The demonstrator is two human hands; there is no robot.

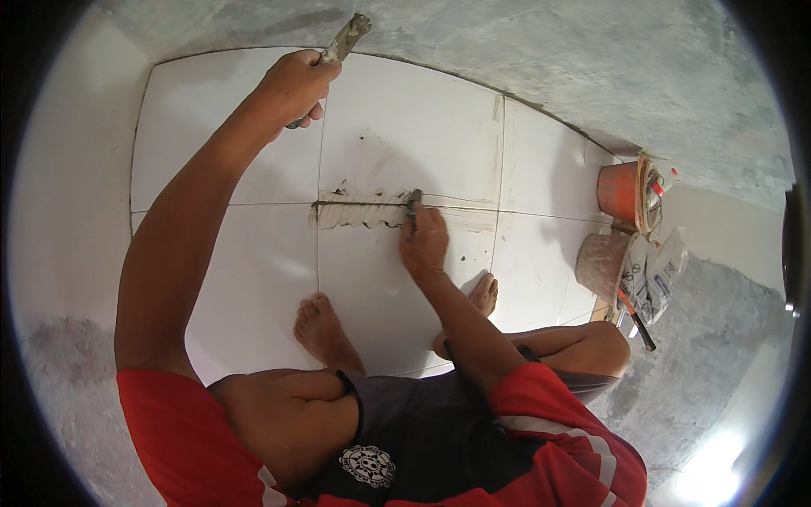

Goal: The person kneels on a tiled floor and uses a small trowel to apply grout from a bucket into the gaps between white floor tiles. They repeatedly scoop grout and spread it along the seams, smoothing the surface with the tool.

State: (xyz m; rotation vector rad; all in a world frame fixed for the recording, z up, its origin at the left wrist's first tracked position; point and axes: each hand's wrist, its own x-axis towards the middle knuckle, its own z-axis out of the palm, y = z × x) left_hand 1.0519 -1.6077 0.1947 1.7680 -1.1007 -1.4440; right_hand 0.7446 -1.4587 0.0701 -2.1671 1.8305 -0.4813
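Observation:
My left hand (296, 89) is raised at the upper left, closed round a putty knife (346, 40) whose blade is caked with grey paste. My right hand (425, 241) grips a small scraper (414, 203) pressed to a seam between white floor tiles (397, 135). Grey grout (359, 215) is smeared in streaks along that seam, with small dark crumbs around it. My bare feet stand on the tiles either side of my right forearm.
Against the right wall are an orange bucket (617, 190) with a bottle in it, a dusty bucket (601, 270), a plastic sack (663, 262) and an orange-and-black handled tool (638, 321). Grey plastered walls (532, 42) border the tiles.

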